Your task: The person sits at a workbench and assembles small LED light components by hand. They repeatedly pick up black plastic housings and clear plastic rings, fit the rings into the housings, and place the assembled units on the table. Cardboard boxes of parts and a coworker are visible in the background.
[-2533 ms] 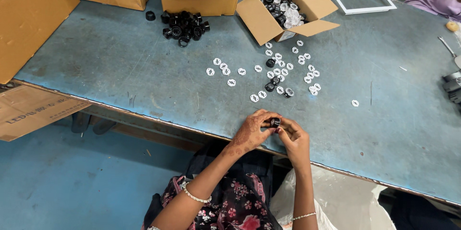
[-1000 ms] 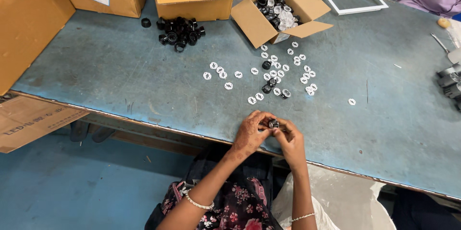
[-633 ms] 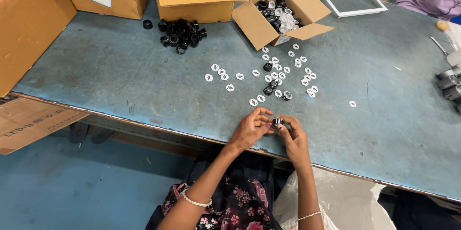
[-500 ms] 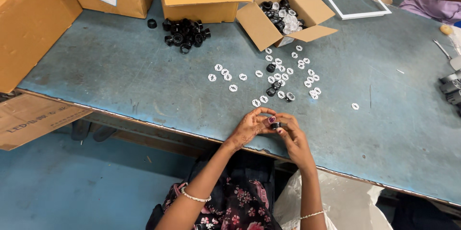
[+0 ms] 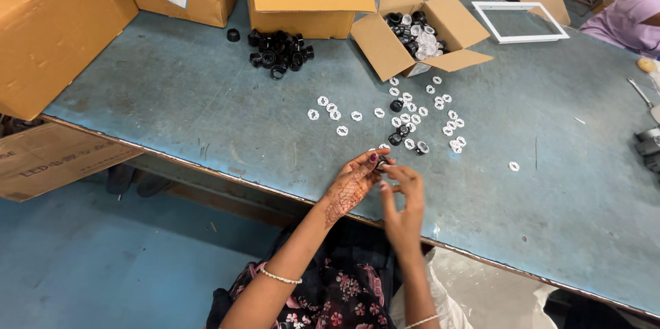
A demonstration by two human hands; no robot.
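Both hands meet at the counter (image 5: 206, 116) edge, just below the scattered white rings (image 5: 412, 119). Left hand (image 5: 354, 181) and right hand (image 5: 402, 205) pinch a small black part (image 5: 380, 163) together; poor grip could drop it off the edge.

Both hands, left (image 5: 354, 183) and right (image 5: 403, 200), meet fingertip to fingertip, fingers curled.

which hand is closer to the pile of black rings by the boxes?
Left. The left hand sits on the side toward the black rings; the right hand is farther right, both well short of them.
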